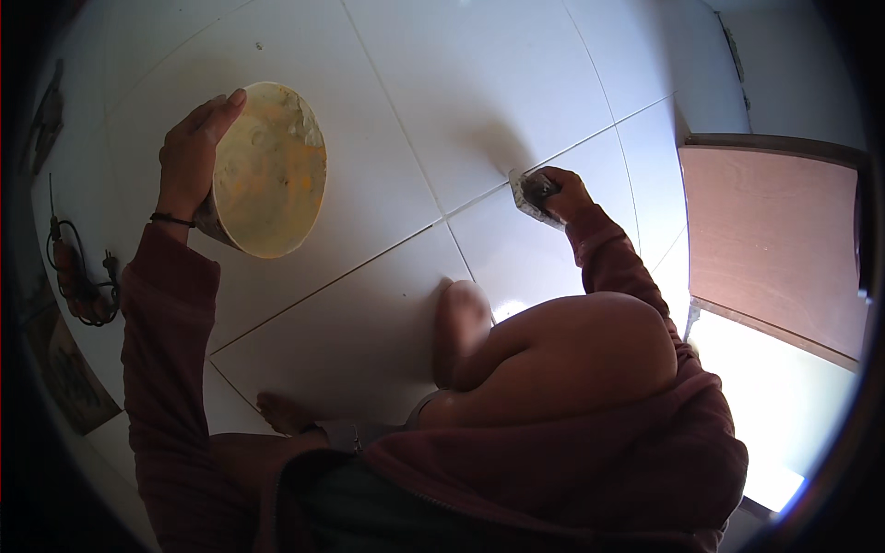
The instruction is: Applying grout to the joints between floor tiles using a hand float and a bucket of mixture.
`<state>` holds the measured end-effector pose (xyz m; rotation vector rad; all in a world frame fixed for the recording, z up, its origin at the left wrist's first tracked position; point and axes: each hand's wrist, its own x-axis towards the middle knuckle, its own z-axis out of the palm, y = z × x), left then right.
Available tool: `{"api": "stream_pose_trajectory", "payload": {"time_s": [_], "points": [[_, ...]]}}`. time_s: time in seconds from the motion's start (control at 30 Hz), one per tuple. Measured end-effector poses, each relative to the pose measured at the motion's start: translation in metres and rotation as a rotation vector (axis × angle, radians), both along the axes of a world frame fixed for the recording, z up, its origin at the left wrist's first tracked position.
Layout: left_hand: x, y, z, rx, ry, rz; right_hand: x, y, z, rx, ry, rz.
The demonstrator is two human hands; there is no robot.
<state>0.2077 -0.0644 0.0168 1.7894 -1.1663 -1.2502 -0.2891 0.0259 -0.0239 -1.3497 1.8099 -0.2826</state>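
My left hand [189, 152] grips the rim and side of a round bucket [270, 170], thumb over the edge. The bucket tilts so its mouth faces me; its inside is smeared with cream and yellowish residue, thicker at the upper right. My right hand [567, 195] is closed round the dark handle of a small flat trowel [530, 195] with pale, smeared edges. The trowel is over the white tiles, right of the bucket; whether it touches them I cannot tell.
White floor tiles [369, 304] with dark joints spread around my bare feet. An orange corded tool [78, 281] lies at the left, above a brownish board [69, 369]. A dark object [48, 120] is at the far left. A brown panel [774, 240] stands at right beside a bright opening.
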Motion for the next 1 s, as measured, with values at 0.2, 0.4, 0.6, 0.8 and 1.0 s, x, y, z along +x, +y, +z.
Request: {"api": "stream_pose_trajectory", "payload": {"time_s": [0.2, 0.4, 0.6, 0.8, 1.0], "points": [[-0.005, -0.001, 0.007, 0.023, 0.115, -0.001, 0.009, -0.010, -0.005, 0.259, 0.345, 0.482], [-0.006, -0.007, 0.014, 0.132, 0.248, -0.055, 0.023, -0.012, 0.006, -0.122, 0.321, 0.373], [-0.013, 0.000, 0.015, 0.053, 0.034, -0.058, -0.003, -0.014, -0.007, -0.137, 0.311, 0.284], [-0.004, -0.002, 0.005, 0.018, 0.016, -0.062, -0.012, -0.020, -0.006, 0.032, 0.303, 0.352], [-0.008, 0.001, 0.007, 0.016, 0.087, -0.062, -0.028, -0.020, -0.010, -0.021, 0.355, 0.312]]}}
